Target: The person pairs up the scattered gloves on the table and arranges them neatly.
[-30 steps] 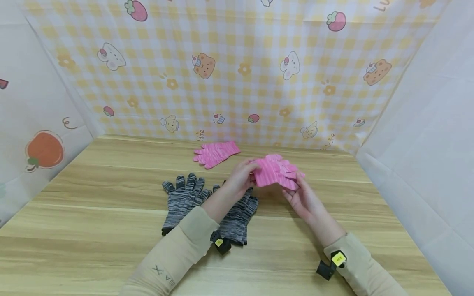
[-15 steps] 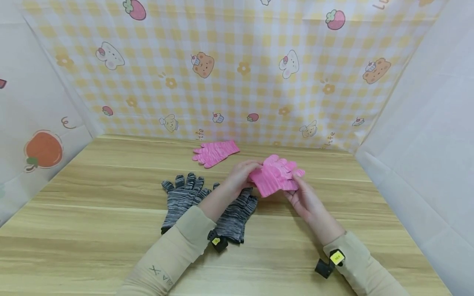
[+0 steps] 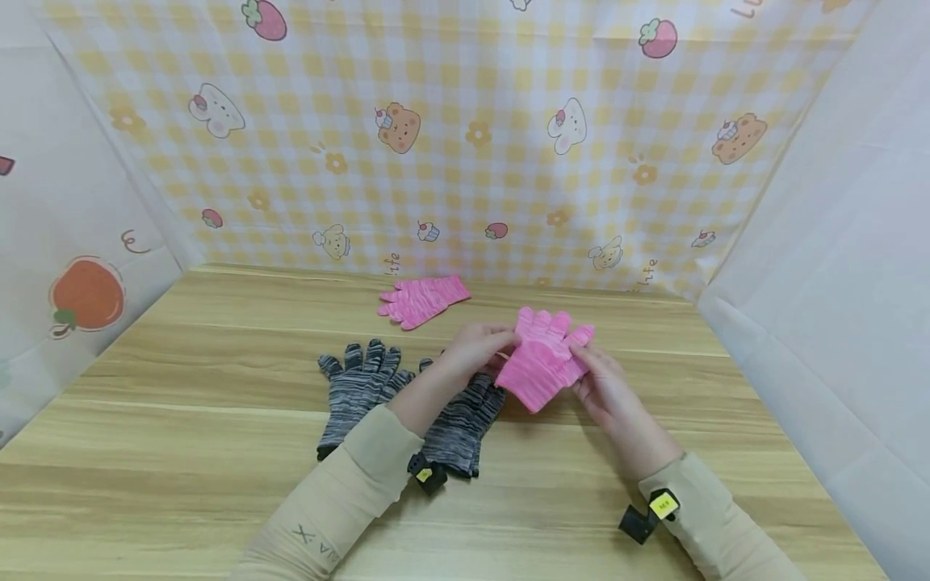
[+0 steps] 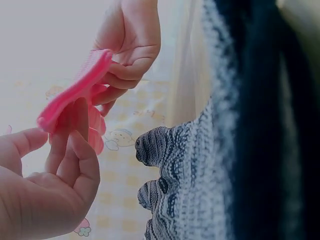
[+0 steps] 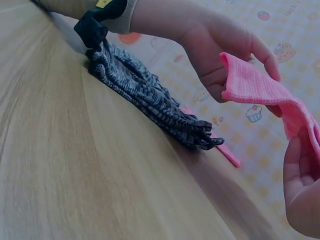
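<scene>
A pink knitted glove (image 3: pixel 538 367) is held above the table between both hands, its fingers pointing to the back and its cuff toward me. My left hand (image 3: pixel 475 355) pinches its left edge. On the other side, my right hand (image 3: pixel 606 387) pinches it near the fingers, thumb on top. The left wrist view shows the pink glove (image 4: pixel 75 90) nearly edge-on, with the left hand's fingers curled beneath it. In the right wrist view, the cuff of the pink glove (image 5: pixel 255 82) hangs open toward the camera.
Another pink glove (image 3: pixel 423 301) lies flat at the back of the wooden table (image 3: pixel 182 484). Grey-black striped gloves (image 3: pixel 356 395) lie left of centre, and more striped gloves (image 3: pixel 461 428) lie partly under my left forearm. A patterned cloth (image 3: pixel 465 161) hangs behind the table.
The held pink glove has turned so its cuff swings from the left toward me and its fingers point to the back. Both hands keep their grip; the gloves on the table stay put.
</scene>
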Demonstrator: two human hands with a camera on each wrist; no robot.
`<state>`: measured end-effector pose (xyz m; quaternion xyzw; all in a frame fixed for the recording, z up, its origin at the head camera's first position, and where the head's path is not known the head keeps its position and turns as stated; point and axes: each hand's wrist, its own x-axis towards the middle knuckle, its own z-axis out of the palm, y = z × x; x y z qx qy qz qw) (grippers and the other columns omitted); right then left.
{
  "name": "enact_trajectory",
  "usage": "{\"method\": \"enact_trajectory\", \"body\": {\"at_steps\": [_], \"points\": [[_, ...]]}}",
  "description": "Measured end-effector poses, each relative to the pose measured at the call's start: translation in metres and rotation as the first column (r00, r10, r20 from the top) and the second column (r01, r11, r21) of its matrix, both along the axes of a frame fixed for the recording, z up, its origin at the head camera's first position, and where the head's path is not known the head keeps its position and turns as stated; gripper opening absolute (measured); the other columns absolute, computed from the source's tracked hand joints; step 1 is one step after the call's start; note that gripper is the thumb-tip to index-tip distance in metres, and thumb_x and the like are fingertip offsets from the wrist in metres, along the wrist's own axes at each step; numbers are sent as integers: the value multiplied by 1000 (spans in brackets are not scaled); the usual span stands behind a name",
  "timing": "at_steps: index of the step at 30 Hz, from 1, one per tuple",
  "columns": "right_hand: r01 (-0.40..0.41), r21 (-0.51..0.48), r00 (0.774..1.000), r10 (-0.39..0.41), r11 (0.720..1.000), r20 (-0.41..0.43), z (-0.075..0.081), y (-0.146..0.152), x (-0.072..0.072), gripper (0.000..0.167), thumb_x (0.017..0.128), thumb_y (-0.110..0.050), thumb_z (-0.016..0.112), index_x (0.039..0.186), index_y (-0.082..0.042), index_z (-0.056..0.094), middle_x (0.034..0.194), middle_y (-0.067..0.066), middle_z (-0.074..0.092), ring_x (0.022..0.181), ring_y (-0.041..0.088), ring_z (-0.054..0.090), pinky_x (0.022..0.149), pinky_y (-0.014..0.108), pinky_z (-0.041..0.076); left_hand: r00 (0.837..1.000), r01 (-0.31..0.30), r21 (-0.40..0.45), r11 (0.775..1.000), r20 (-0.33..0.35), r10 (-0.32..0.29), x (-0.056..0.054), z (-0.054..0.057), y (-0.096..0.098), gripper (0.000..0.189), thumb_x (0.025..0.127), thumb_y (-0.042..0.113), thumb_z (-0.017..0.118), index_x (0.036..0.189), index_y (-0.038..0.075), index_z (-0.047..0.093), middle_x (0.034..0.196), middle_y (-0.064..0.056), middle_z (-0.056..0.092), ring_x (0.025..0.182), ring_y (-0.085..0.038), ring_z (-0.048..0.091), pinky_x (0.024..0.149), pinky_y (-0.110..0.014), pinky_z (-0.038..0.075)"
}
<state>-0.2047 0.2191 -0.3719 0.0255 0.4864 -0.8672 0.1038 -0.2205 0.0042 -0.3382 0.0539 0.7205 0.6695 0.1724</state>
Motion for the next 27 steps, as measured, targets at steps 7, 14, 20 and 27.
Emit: {"method": "enact_trajectory", "body": {"at_steps": [7,14,20,27], "points": [[-29,147,999,33,989,-21,4,4,-1,32,99,-8,50,130,-2,50,86,4,71,70,12,67,62,22,55,998,63,-33,997,26,-62,4,2,2,34,91,16,60,122,1,61,87,-10,67,62,-16,62,58,-29,55],[-64,322,996,83,945,-46,6,11,-5,55,98,-8,51,144,9,27,82,0,71,66,9,66,60,21,54,993,107,-41,993,45,-105,11,0,5,41,90,12,58,129,1,53,84,-14,68,56,-18,62,50,-29,54],[-85,488,991,125,869,-51,6,19,-6,60,95,-12,58,144,7,30,83,-2,70,70,8,66,66,21,55,992,113,-57,992,65,-109,17,-6,10,48,90,10,58,136,1,47,82,-15,68,52,-18,61,47,-28,54],[-85,665,987,156,742,-48,6,27,-8,64,91,-17,65,144,5,35,80,-3,69,68,7,63,65,20,53,983,152,-61,987,114,-144,22,-11,15,44,91,6,57,134,1,48,83,-19,67,51,-21,63,53,-35,57]]}}
